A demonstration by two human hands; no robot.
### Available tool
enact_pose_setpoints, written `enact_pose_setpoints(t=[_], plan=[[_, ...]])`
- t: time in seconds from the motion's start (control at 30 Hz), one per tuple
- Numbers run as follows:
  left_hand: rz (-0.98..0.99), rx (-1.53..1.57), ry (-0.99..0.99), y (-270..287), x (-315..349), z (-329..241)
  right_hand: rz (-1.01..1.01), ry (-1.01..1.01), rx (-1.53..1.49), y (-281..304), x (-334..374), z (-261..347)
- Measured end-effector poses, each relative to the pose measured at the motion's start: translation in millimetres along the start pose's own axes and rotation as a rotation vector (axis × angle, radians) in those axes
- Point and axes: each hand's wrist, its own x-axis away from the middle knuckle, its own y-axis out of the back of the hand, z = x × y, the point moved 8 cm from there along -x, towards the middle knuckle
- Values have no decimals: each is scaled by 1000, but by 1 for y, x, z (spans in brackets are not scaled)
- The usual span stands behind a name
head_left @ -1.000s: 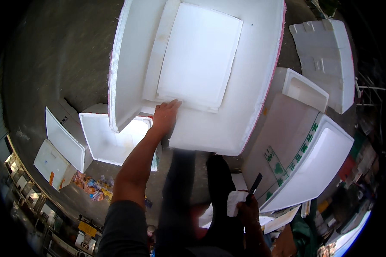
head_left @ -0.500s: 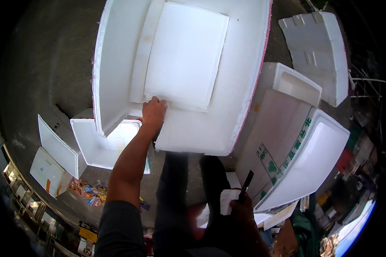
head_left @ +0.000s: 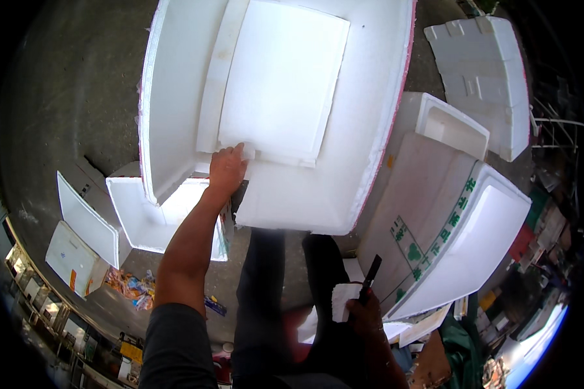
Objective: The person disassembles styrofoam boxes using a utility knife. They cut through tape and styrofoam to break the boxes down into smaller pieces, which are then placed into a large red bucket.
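The white rectangular foam panel stretches lengthwise beyond the nearer left hand, grip unclear; right hand clutches a slim black tool.

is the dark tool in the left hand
No, the dark tool is in the right hand, while the left hand is at the large white foam box.

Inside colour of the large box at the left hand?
White; the large box shows best in the head view.
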Motion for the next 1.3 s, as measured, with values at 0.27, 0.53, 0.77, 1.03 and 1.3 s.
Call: enact_pose_setpoints(t=[0.27, 0.53, 0.77, 1.03, 1.3], plan=[[-84, 209, 101, 17, 0, 16, -13, 38, -3, -15, 4, 25], [-45, 1108, 353, 152, 25, -87, 21, 428, -279, -77, 1, 142], [659, 1198, 245, 162, 70, -168, -69, 406, -188, -127, -2, 174], [301, 737, 191, 152, 17, -140, 7, 286, -257, -104, 2, 157], [391, 80, -166, 41, -40, -160, -12, 249, -130, -58, 2, 85]])
